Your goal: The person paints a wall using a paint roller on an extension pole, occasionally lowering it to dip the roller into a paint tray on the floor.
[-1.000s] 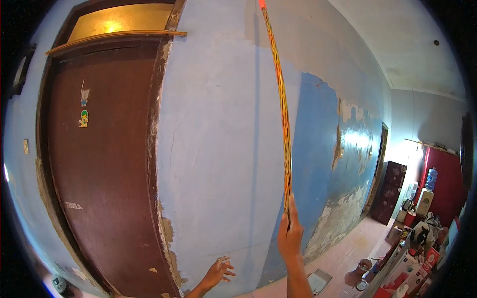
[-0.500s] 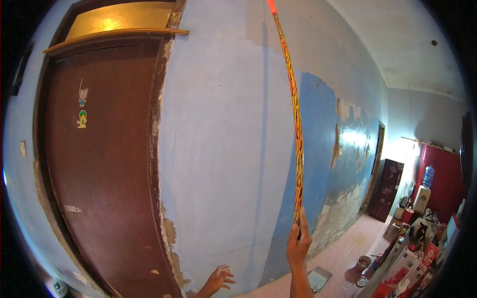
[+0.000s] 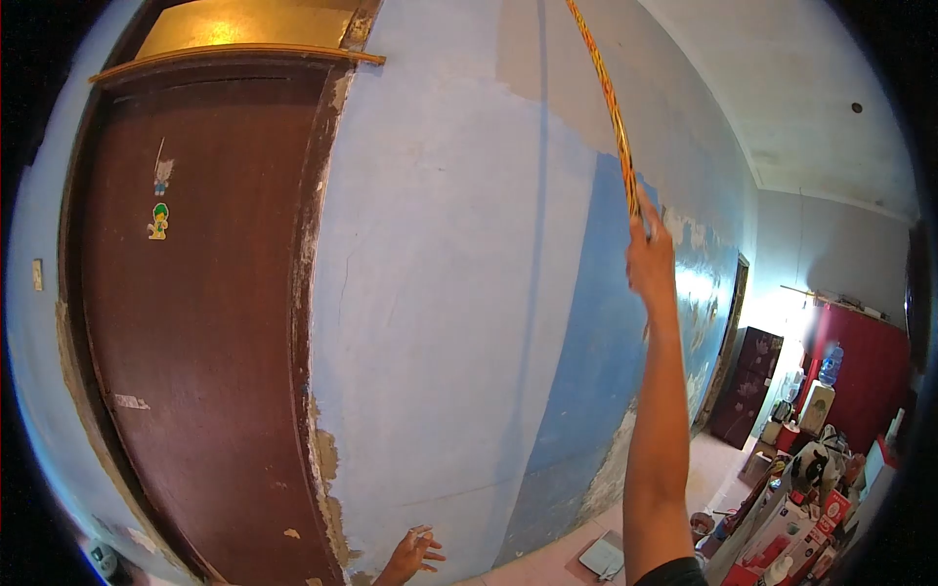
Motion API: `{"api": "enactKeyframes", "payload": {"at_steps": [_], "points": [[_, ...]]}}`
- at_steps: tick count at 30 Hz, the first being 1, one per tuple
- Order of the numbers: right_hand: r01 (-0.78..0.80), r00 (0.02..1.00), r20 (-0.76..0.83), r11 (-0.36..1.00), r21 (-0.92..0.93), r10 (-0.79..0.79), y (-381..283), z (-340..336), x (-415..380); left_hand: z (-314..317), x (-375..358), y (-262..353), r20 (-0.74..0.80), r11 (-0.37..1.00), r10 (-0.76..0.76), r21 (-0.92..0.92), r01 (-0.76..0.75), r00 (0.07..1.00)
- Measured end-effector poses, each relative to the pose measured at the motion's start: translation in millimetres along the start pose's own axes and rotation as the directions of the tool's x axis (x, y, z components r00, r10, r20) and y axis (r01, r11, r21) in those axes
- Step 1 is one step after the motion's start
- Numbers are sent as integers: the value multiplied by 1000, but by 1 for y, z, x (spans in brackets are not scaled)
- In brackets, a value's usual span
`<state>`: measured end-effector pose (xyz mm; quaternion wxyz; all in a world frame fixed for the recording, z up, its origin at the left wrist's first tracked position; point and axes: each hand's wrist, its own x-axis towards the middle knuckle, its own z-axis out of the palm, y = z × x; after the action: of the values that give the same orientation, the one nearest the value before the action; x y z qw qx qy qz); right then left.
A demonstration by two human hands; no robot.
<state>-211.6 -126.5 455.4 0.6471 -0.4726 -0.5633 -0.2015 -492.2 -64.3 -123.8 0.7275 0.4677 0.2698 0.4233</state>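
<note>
My right hand (image 3: 652,256) is raised in front of the wall and wrapped round the lower end of a long pole (image 3: 608,93) with a yellow, orange and black pattern. The pole slants up and to the left; its upper end is out of view. A thin shadow of it falls on the pale blue wall (image 3: 440,244). Low in the middle, my left hand (image 3: 414,555) is held out near the foot of the wall. Its fingers are loosely bent and apart, with whitish marks on them.
A brown door (image 3: 205,293) with stickers is at the left. Darker blue paint (image 3: 576,391) and peeling plaster cover the wall's right part. A flat grey tray (image 3: 603,557) lies on the floor. At the right are a cluttered table (image 3: 782,532), a dark fridge (image 3: 747,386) and a water dispenser (image 3: 817,405).
My right hand has moved up and to the right, lifting the pole, so its red top has left the view. My left hand has shifted slightly left and down.
</note>
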Motion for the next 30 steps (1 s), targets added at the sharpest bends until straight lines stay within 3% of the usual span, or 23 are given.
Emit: {"api": "enactKeyframes", "payload": {"at_steps": [1,3,9,11,13,16,19,21,23,25,30], "points": [[-147,988,45,989,-1,147,-30,-8,7,-3,0,-2,13,999,-4,-35,4,1000],[13,1000,-19,993,114,-11,-27,-1,41,-5,1,-6,26,998,-6,-69,7,1000],[-88,996,7,988,123,88,-59,-15,70,-3,-16,-5,-9,998,23,-57,-24,1000],[-78,997,9,992,97,78,-50,-16,64,6,-25,0,-89,997,14,83,-7,996],[-36,999,9,998,48,36,-30,-17,51,11,-33,3,-94,997,4,75,3,996],[-59,998,9,998,34,59,-2,-15,6,10,-34,0,-102,996,-8,89,18,995],[114,993,13,993,-32,-113,65,-12,-36,8,-32,-7,-83,994,-11,110,20,996],[127,991,35,991,41,-128,84,-15,-77,7,-29,-8,-61,993,-12,113,19,998],[100,994,43,995,20,-101,101,-19,-120,10,-25,-8,-32,994,-57,88,60,998],[168,986,-2,984,-65,-169,126,-20,-158,17,-23,-9,-16,989,-48,137,50,999],[-187,969,163,982,-8,186,108,-36,-261,37,-26,-8,28,974,-51,223,44,998]]}}
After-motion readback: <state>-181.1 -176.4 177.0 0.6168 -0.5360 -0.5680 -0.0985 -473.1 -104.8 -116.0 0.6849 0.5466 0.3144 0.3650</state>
